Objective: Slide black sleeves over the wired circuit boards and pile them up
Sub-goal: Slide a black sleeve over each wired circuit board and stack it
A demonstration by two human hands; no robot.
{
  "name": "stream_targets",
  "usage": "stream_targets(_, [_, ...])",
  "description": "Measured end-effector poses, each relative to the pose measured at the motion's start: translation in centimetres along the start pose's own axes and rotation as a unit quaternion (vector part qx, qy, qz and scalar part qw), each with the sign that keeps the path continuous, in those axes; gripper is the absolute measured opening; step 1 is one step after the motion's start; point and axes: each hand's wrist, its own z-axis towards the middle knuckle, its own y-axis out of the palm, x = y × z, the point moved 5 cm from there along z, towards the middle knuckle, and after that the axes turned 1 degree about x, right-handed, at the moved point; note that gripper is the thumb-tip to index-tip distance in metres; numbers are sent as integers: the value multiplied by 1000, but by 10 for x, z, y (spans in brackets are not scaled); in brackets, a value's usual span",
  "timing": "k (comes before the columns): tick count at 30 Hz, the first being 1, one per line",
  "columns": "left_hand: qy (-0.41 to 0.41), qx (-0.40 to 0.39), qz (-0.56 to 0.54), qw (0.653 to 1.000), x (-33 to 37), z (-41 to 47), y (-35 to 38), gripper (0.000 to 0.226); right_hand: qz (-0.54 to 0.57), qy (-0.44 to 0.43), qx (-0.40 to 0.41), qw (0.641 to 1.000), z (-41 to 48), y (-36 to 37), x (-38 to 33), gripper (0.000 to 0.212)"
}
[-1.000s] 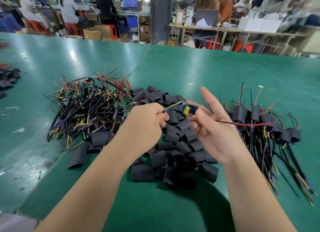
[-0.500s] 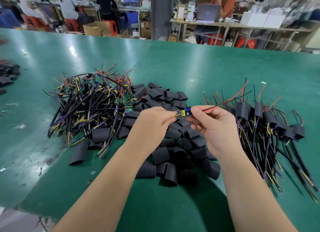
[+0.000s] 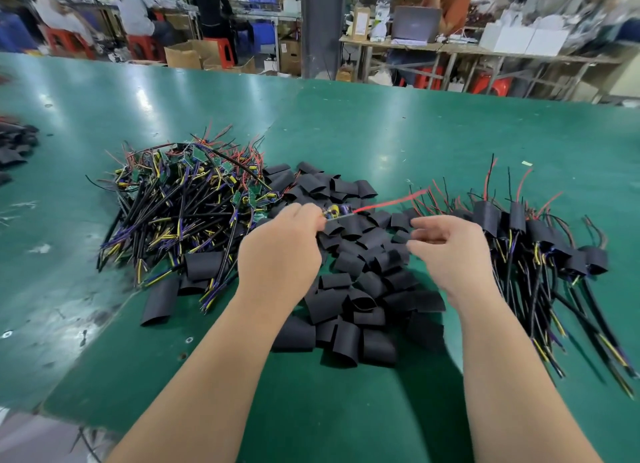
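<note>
From the head camera we see the left hand point(image 3: 280, 255) holding a small circuit board point(image 3: 335, 212) above the far half of the pile of black sleeves point(image 3: 349, 289). Its grip is narrow, with the fingers curled tight and pinching the board's near-left end, where its leads run into the fist.

Half a second ago both hands met at this board, and the right fingers pinched its other end. Now the right hand point(image 3: 453, 251) has let go and drawn off to the right edge of the sleeve pile, well apart from the board. Its fingers are loosely curled and blurred. A sleeve lies right at the fingertips, but we cannot tell whether that grip holds it or only hovers by it.

The board is held in the air and not resting on the sleeves. Its long axis runs left to right, tipped slightly up at the free end. Its red wire point(image 3: 388, 203) carries on along the same line, pointing right and away from us, past the far-right corner of the sleeve pile.

A heap of bare wired boards point(image 3: 180, 203) lies left of the sleeve pile, and a heap of sleeved ones point(image 3: 540, 241) lies right of it, all on the green tabletop point(image 3: 381, 127).
</note>
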Motion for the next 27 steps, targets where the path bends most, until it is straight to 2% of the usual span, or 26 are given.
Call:
stream_targets(2, [-28, 13, -2, 1000, -8, -1, -2, 29, -115, -14, 43, 992, 0, -6, 0, 18])
stream_targets(4, [-42, 20, -2, 999, -12, -2, -3, 26, -142, -58, 35, 988, -4, 4, -10, 13])
stream_targets(7, [-48, 21, -11, 999, -15, -2, -1, 16, -229, -137, -44, 963, -13, 40, -27, 23])
stream_targets(10, [-45, 19, -14, 999, -16, -3, 2, 23, -319, -128, -136, 929, -18, 73, -29, 46])
stream_targets(12, [-46, 10, -14, 999, -17, -4, 4, 27, -280, -112, -164, 939, -17, 82, -27, 51])
stream_targets(15, [-45, 13, -14, 999, -21, -4, 5, 28, -211, -116, -154, 958, -17, 78, -26, 51])
stream_targets(19, [-34, 27, -30, 999, -22, -5, 4, 22, -150, -129, -101, 975, -17, 68, -27, 17])
stream_targets(24, [-44, 51, -50, 996, -28, -6, 0, 24, -74, -106, -68, 989, -13, 58, -17, 24])
stream_targets(27, [-54, 60, -56, 995, -32, -6, -1, 26, -64, -120, -9, 991, -11, 47, -19, 35])
